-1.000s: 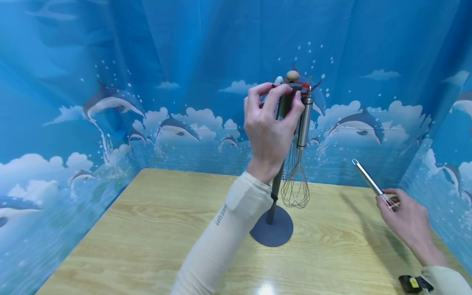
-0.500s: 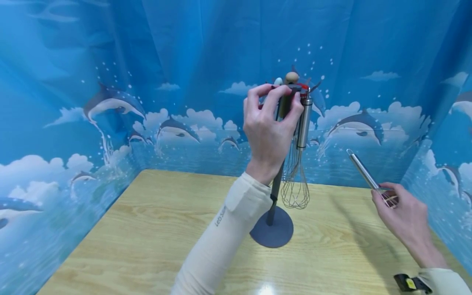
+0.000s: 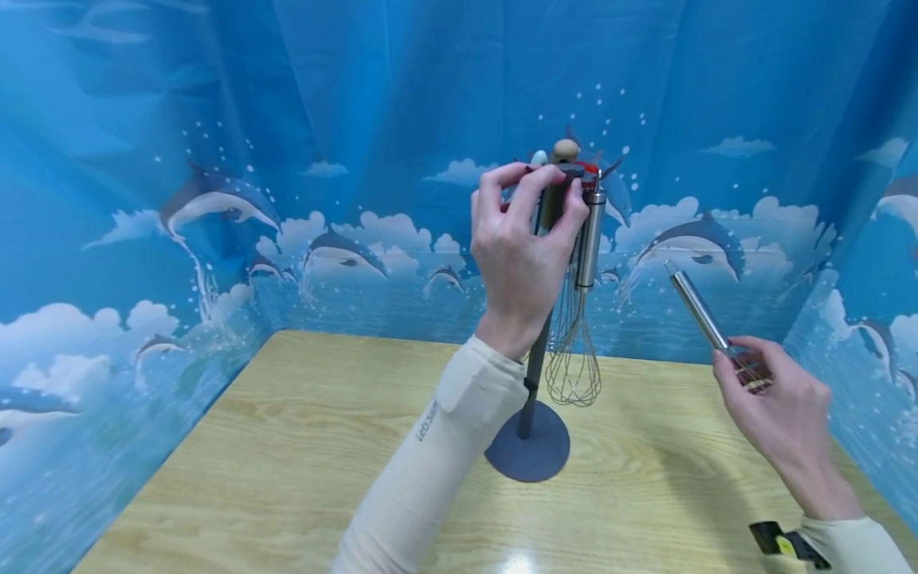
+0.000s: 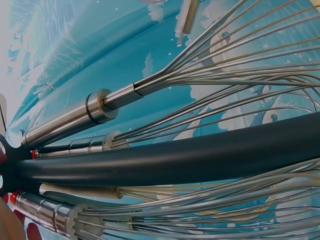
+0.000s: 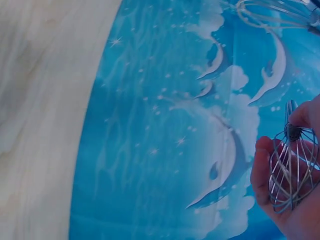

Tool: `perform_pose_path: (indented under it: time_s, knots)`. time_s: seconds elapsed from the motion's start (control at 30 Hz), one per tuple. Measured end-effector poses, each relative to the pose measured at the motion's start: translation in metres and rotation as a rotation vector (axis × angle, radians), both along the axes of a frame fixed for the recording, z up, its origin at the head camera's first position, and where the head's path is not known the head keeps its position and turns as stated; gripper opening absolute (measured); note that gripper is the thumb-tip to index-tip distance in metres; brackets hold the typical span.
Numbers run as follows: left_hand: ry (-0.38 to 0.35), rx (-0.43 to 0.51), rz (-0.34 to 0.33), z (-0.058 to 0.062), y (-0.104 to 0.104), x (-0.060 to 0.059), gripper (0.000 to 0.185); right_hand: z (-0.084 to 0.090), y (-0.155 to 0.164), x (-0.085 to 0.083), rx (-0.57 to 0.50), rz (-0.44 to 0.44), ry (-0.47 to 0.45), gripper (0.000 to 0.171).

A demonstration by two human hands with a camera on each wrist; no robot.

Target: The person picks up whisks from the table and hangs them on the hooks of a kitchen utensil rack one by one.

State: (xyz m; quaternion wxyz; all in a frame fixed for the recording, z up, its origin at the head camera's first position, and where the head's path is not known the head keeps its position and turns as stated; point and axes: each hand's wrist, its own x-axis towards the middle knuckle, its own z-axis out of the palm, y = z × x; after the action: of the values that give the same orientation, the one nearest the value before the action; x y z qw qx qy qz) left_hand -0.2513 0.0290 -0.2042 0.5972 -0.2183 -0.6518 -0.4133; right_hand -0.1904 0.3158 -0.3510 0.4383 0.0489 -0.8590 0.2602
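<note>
From the head view I saw my left hand (image 3: pixel 522 239) curled round the top of the dark stand (image 3: pixel 528 430), fingers and thumb wrapped over the hub where the hooks spread out. My right hand (image 3: pixel 770 406) was out to the right of the stand, well apart from it, gripping a small whisk (image 3: pixel 706 323) by its wire end. Its steel handle stuck up out of my fist and leaned away toward the upper left, its tip aimed roughly at the stand's top; the long axis ran diagonally, not upright.

The right wrist view gave me what the head view hid: the wire cage of the small whisk (image 5: pixel 292 167) sat inside my curled palm, with a fingertip on the collar where the wires gather. It did not show the handle.

The left wrist view looked along the stand's black pole (image 4: pixel 200 157) and showed several whisks hanging close around it, more than the one hanging whisk (image 3: pixel 577 319) I could make out from the head view. That one hung upright, wires down, just beside the pole over the wooden table (image 3: pixel 287 446).
</note>
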Motion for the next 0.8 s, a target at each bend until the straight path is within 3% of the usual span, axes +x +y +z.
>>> perform_pose_path:
  time_s: [0.6,0.8]
  knots:
    - [-0.005,0.010,-0.013,0.001,0.000,0.000,0.022,0.033,-0.041,0.012,-0.104,0.142,0.275,0.031]
    - [-0.008,0.008,-0.011,0.000,0.000,0.000,0.023,0.042,-0.055,0.016,-0.134,0.170,0.321,0.032]
